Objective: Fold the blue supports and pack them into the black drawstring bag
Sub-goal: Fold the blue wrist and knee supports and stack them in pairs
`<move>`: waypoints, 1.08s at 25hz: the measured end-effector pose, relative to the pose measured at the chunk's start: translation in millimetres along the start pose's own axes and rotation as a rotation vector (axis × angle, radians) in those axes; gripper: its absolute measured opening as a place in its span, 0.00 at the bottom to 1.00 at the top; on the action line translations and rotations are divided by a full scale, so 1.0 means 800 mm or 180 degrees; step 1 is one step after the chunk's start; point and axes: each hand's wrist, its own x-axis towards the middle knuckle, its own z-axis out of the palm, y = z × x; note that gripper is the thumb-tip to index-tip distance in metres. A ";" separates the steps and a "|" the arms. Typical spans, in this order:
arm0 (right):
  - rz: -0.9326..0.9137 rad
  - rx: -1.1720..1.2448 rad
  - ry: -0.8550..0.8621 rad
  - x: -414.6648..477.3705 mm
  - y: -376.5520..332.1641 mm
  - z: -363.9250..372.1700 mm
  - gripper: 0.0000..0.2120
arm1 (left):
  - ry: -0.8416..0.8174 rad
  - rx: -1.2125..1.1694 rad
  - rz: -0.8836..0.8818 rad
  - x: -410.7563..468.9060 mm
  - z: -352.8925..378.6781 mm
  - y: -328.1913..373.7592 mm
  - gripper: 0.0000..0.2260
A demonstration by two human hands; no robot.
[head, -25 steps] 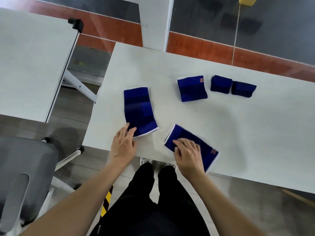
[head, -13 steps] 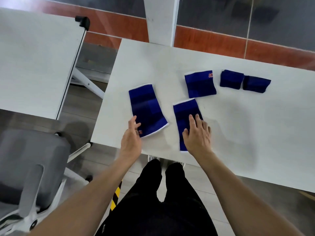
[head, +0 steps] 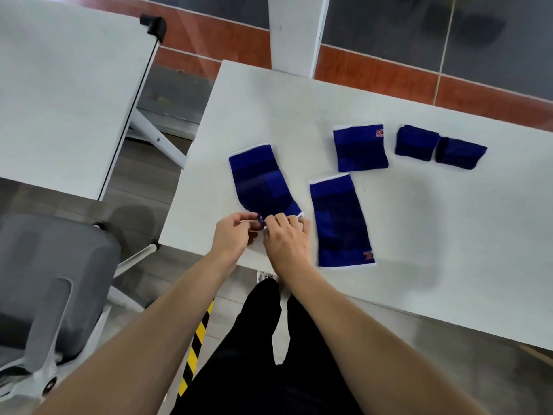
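— What did the hands have hold of?

— Both were on the curved blue support (head: 260, 181), which lay flat on the white counter (head: 449, 235) just left of the long blue support (head: 339, 218). The left hand (head: 232, 235) pinched its near hem between thumb and curled fingertips. The right hand (head: 285, 239), touching the left one, had its fingers curled over the same hem, knuckles up.

— And the long blue support itself?

— It lay flat and unfolded, just clear of the right hand, with white trim at both ends and an orange logo at its near right corner. Its near end came close to the counter's front edge.

— The others?

— Just beyond its far end sat a squarish blue support (head: 360, 149) with an orange logo at its far right corner. Farther right were the first small folded support (head: 416, 142) and the second small folded support (head: 460, 152), touching side by side.

— Anything off the counter?

— Well left of the long blue support stood a grey office chair (head: 45, 265), and beyond that a second white table (head: 59, 85). A black-and-yellow striped strip (head: 194, 345) ran along the floor, nearer than the long blue support and left of it.
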 end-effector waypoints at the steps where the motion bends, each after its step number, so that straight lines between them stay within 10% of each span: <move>1: 0.0191 0.0338 0.0109 0.000 0.002 -0.010 0.05 | 0.0017 -0.0004 0.0014 0.001 0.000 -0.002 0.13; 8: 0.2114 0.4078 0.0013 -0.026 0.041 -0.097 0.03 | -0.1036 -0.2066 -0.1382 -0.001 0.033 0.016 0.22; 13: 0.2636 0.3891 0.0286 -0.077 0.102 -0.108 0.06 | -0.0370 -0.1558 -0.0698 0.015 0.075 0.060 0.04; 27: 0.2993 0.2957 0.0547 -0.123 0.173 -0.084 0.04 | -0.0738 0.1747 0.1827 0.039 0.158 0.095 0.07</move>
